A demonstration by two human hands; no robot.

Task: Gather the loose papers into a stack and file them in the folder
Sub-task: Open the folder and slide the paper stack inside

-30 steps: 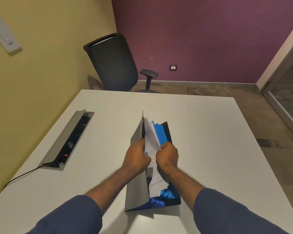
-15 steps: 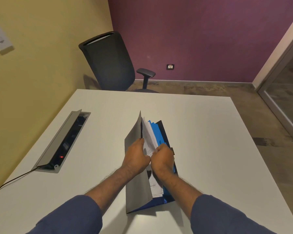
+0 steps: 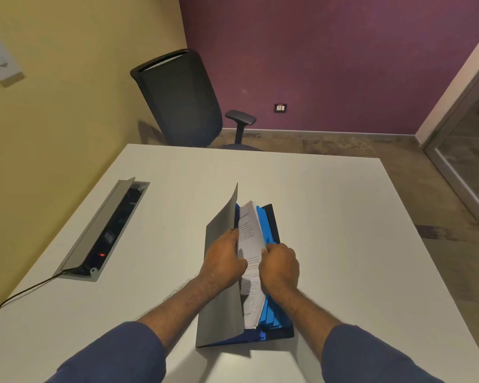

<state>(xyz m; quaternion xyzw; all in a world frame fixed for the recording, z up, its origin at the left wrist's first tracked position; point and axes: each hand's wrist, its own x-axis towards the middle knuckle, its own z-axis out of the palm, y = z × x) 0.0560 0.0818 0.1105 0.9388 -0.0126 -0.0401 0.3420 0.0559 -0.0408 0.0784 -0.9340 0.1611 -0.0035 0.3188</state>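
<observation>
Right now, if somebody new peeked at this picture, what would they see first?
First, the two hands in the middle of the white table: the left hand holds back the grey cover of a folder, and the right hand grips a stack of printed papers standing in it, beside bright blue dividers. Next, the dark office chair past the far edge, against a purple wall.

Single view: head-worn wide-angle camera, set above the near edge of the table, facing forward and steeply down. Close range on both forearms and the folder at lower centre; farther out, the chair and two walls curve with the lens. No second view to overlap.
</observation>
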